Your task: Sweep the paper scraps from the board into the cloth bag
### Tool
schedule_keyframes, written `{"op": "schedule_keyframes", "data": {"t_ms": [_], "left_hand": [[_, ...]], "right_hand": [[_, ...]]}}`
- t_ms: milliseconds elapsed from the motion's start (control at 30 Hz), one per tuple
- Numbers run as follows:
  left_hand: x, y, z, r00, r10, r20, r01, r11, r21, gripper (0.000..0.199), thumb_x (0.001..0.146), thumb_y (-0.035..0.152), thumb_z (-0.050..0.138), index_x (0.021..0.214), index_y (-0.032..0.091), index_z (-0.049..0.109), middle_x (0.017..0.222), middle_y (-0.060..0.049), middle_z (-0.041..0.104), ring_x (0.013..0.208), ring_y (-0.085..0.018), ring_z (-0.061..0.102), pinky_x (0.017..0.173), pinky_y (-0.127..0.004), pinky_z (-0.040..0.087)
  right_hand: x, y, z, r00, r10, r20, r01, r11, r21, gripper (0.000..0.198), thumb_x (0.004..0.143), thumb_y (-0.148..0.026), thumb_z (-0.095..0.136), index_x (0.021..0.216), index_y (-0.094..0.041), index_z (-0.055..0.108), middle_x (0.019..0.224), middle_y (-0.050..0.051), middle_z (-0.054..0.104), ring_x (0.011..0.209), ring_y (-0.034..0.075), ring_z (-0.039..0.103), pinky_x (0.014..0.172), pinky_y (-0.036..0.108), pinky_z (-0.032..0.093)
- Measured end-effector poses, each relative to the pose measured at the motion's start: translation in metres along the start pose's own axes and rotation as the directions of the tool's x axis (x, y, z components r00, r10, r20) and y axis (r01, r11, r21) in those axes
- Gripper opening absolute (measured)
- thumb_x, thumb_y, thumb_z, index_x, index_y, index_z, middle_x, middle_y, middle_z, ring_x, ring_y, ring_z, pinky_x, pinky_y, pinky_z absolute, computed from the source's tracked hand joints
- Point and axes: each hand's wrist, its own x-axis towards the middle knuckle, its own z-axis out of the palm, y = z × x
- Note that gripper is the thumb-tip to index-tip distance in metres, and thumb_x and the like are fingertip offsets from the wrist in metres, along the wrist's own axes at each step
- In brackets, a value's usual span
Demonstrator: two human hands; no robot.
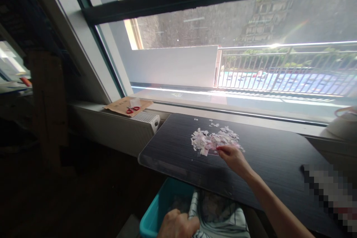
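Dark desk [279,167]; teal tub [153,210] below front edge; striped cloth [214,229] alongside, clenched in L grip [177,224]. Paper scraps [205,142] heaped mid-desk twd back edge; R grip [231,157] at heap's near side, can't tell if pinching any.

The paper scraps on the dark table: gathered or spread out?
Gathered, loosely: most paper scraps lie in one patch by the right hand, with a few strays toward the window.
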Motion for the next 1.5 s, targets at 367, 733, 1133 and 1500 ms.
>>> {"op": "schedule_keyframes", "data": {"t_ms": [367,733,1133,1500], "left_hand": [[-0.005,0.004,-0.013,0.997,0.07,-0.038,-0.068,0.997,0.038,0.03,0.082,0.049,0.069,0.09,0.021,0.07,0.082,-0.007,0.073,0.074,-0.029,0.069,0.064,-0.031,0.047],[-0.008,0.005,-0.015,0.998,0.069,0.007,-0.069,0.998,0.012,0.022,0.083,0.041,0.068,0.093,0.021,0.069,0.085,-0.008,0.073,0.076,-0.03,0.069,0.068,-0.033,0.048],[-0.016,0.004,-0.016,0.995,0.063,-0.076,-0.064,0.998,-0.012,0.011,0.079,0.029,0.063,0.086,0.022,0.067,0.08,-0.004,0.071,0.073,-0.026,0.066,0.066,-0.03,0.046],[-0.016,0.007,-0.008,0.99,0.062,-0.127,-0.064,0.998,-0.015,0.009,0.076,0.027,0.065,0.084,0.022,0.066,0.078,-0.004,0.07,0.072,-0.026,0.065,0.066,-0.03,0.044]], "right_hand": [[-0.008,0.003,-0.006,1.0,-0.02,0.003,0.02,0.995,-0.102,0.043,0.082,-0.04,0.048,0.101,-0.016,0.077,0.091,0.009,0.077,0.082,0.025,0.069,0.073,0.032,0.049],[-0.018,0.001,-0.024,1.0,-0.006,0.008,0.007,0.984,-0.178,0.039,0.081,-0.04,0.049,0.093,-0.017,0.078,0.078,0.007,0.076,0.073,0.024,0.067,0.066,0.031,0.046],[-0.036,0.005,-0.036,1.0,0.018,-0.01,-0.02,0.986,-0.164,0.039,0.081,-0.041,0.05,0.093,-0.016,0.078,0.086,0.008,0.077,0.077,0.025,0.069,0.069,0.031,0.049],[-0.048,0.006,-0.041,0.999,0.035,-0.013,-0.037,0.982,-0.187,0.037,0.083,-0.04,0.049,0.092,-0.018,0.078,0.087,0.008,0.078,0.08,0.025,0.07,0.071,0.031,0.049]]}}
